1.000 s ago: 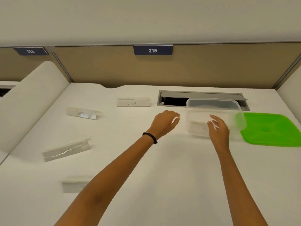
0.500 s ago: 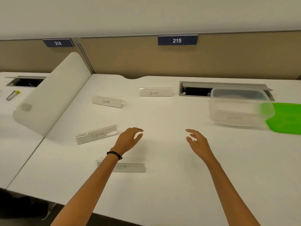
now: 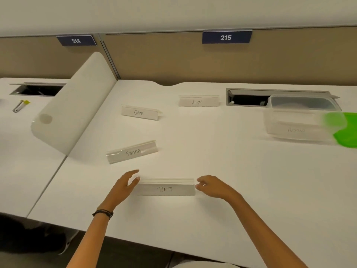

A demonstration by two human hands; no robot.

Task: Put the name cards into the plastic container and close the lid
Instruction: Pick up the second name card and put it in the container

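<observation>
Our left hand (image 3: 125, 185), fingers spread, touches the left end of the folded white BETA card (image 3: 166, 188). Our right hand (image 3: 212, 187) curls its fingertips at the right end; we cannot tell whether they pinch. The card stands at six o'clock on the smooth white desk (image 3: 222, 157). At two o'clock sits the clear, round-cornered plastic container (image 3: 297, 120), with the glossy green lid (image 3: 347, 132) just beside it, under a beige partition (image 3: 173, 59).

Both hands have drawn back from the plastic container (image 3: 297, 122) at 2 o'clock to the BETA card (image 3: 165, 188) at 6 o'clock. The left hand (image 3: 123, 185) now meets the card's 9 o'clock end and the right hand (image 3: 212, 187) its 3 o'clock end; whether either grips it is unclear.
</observation>
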